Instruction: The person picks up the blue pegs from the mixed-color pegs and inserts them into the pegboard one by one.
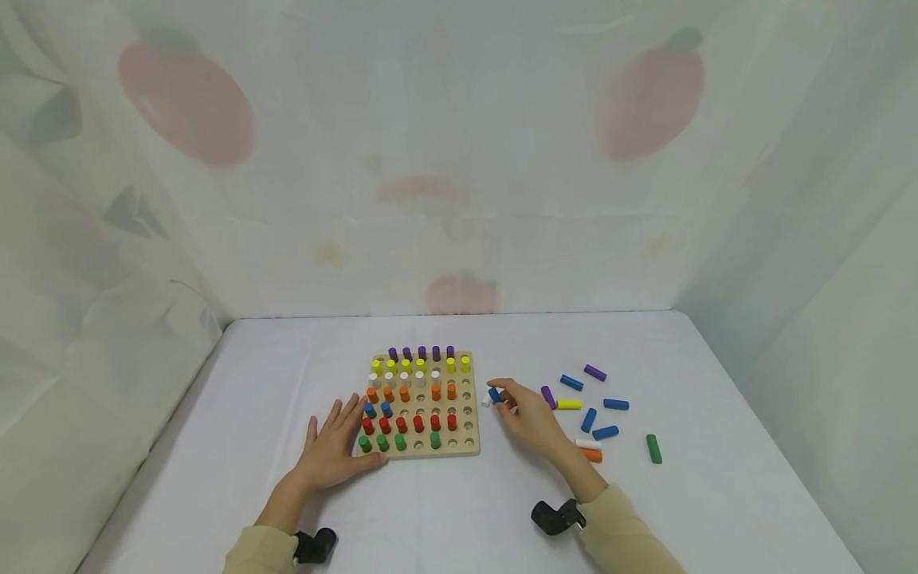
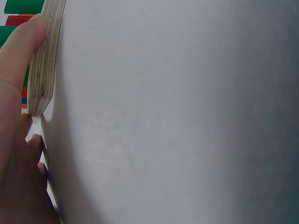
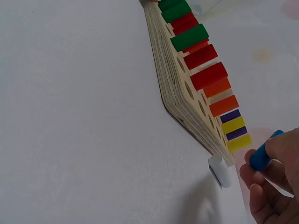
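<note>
A wooden pegboard [image 1: 459, 448] stands on the table with rows of purple, yellow, white, orange, blue, red and green pegs; some holes are bare. My left hand [image 1: 331, 448] rests at its left front corner, fingers spread along the side and thumb [image 2: 35, 32] against the front edge. Just right of the board, my right hand [image 1: 529, 416] pinches a blue peg [image 3: 265, 151] between thumb and fingers, above the table. Beneath it, a white peg [image 3: 219, 171] lies beside the board's right edge.
Loose pegs lie to the right of my right hand: several blue ones [image 1: 615, 404], purple ones [image 1: 594, 372], a yellow one [image 1: 569, 405], a white one [image 1: 588, 444], an orange one [image 1: 592, 456] and a green one [image 1: 653, 448]. A printed curtain [image 1: 459, 159] hangs behind the table.
</note>
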The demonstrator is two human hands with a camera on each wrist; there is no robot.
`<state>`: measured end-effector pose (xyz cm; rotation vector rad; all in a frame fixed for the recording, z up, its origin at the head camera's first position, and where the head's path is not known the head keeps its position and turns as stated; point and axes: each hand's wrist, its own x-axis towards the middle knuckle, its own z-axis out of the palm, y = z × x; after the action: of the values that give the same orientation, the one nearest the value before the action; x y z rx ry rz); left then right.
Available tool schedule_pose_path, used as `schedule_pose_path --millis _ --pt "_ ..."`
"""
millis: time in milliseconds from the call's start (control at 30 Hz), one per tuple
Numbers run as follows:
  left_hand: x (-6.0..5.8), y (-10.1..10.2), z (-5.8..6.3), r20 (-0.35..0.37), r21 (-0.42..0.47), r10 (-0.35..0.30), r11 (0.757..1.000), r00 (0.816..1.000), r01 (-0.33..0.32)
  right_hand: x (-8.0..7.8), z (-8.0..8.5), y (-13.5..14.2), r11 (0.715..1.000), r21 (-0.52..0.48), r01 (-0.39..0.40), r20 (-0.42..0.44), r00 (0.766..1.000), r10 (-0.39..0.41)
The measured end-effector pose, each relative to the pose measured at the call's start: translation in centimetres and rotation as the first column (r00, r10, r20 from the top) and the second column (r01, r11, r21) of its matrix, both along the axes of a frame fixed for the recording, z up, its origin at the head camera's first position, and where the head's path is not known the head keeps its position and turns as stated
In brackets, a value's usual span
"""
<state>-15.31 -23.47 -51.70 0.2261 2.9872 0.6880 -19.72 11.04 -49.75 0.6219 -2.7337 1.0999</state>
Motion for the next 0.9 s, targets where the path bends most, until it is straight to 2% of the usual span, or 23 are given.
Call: schedule_pose_path --millis 233,533,900 --pt "0.0 0.0 0.0 0.005 -0.002 0.002 1.0 1.0 -0.002 -0.2 0.5 -1.2 1.0 -0.011 0.001 0.021 1.0 0.0" --pt "-0.1 -0.1 -0.3 0.009 -0.001 0.002 1.0 1.0 -0.002 -0.6 0.9 -2.2 0.997 -0.076 0.007 0.067 0.998 -0.002" --pt "-0.2 -0.1 -0.3 0.01 -0.008 0.002 1.0 1.0 -0.002 -1.1 1.0 -3.6 0.993 -0.115 -0.023 0.075 0.997 0.031"
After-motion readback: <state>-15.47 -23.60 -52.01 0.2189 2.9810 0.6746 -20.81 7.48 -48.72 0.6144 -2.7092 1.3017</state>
